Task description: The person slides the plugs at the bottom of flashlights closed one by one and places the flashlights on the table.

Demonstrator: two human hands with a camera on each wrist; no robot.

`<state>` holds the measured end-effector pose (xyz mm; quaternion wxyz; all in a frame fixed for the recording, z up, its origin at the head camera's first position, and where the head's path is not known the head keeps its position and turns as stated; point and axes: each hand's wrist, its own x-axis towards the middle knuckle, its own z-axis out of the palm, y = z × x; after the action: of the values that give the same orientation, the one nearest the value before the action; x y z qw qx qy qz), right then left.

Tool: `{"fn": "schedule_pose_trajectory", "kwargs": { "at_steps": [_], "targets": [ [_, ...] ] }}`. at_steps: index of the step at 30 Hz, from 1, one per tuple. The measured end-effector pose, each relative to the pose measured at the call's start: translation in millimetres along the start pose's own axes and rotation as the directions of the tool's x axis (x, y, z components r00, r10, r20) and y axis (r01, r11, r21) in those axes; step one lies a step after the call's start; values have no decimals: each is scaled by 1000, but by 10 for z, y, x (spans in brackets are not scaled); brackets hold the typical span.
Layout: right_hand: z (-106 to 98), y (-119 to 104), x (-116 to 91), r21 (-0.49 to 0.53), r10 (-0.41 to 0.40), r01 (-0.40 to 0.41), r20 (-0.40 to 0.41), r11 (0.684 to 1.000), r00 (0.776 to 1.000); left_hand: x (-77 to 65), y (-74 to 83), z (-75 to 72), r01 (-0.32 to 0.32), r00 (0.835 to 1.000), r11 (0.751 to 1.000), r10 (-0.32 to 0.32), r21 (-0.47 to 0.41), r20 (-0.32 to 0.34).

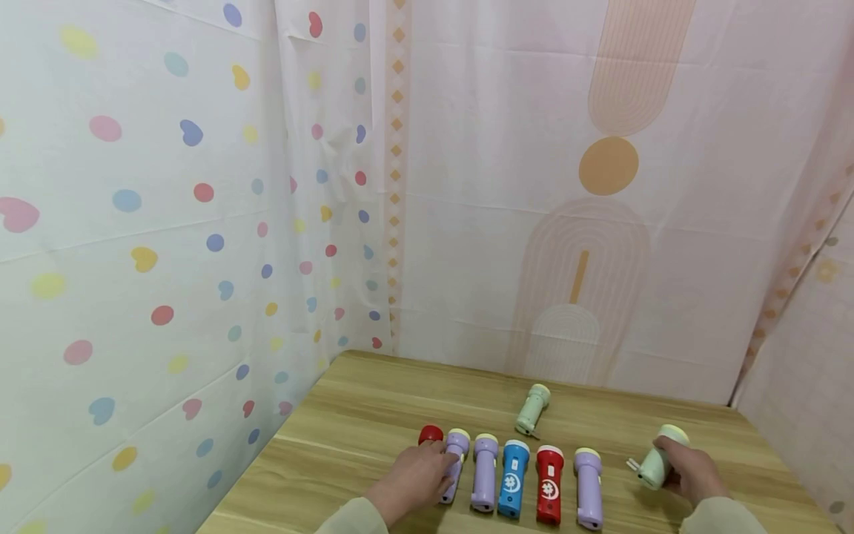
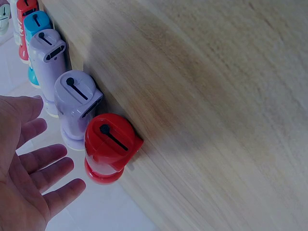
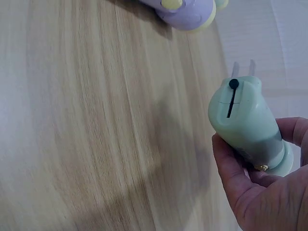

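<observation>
My right hand grips a pale green flashlight, held at the right side of the table; two plug prongs stick out near its tail end. Over the left end of a row of flashlights, my left hand has its fingers spread and relaxed, with nothing between them. Nearest to it are a red flashlight, mostly hidden behind that hand in the head view, and a purple flashlight. Whether the fingers touch either one I cannot tell.
Rightward the row continues with a second purple flashlight, a blue one, another red one and a third purple one. A second green flashlight lies behind them on the wooden table. Patterned curtains hang around.
</observation>
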<state>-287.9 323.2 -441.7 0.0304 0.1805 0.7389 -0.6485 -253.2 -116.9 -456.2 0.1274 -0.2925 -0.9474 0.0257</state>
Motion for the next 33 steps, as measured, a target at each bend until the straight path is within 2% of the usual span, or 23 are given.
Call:
{"fn": "schedule_pose_trajectory", "kwargs": {
  "at_steps": [6, 12, 23, 33],
  "targets": [
    [34, -43, -57, -43, -5, 7, 28, 999, 1000, 2, 9, -15, -4, 1000, 1000, 5, -15, 13],
    [64, -90, -104, -43, -12, 15, 53, 999, 999, 6, 16, -9, -2, 1000, 1000, 2, -13, 7],
    [189, -205, -164, 68, -20, 20, -1, 997, 1000, 41, 41, -10, -15, 1000, 1000, 15, -5, 12],
    [402, -303, -246, 71, -63, 62, 6, 996, 998, 61, 56, -8, -21, 1000, 999, 21, -25, -10]
  ]
}}
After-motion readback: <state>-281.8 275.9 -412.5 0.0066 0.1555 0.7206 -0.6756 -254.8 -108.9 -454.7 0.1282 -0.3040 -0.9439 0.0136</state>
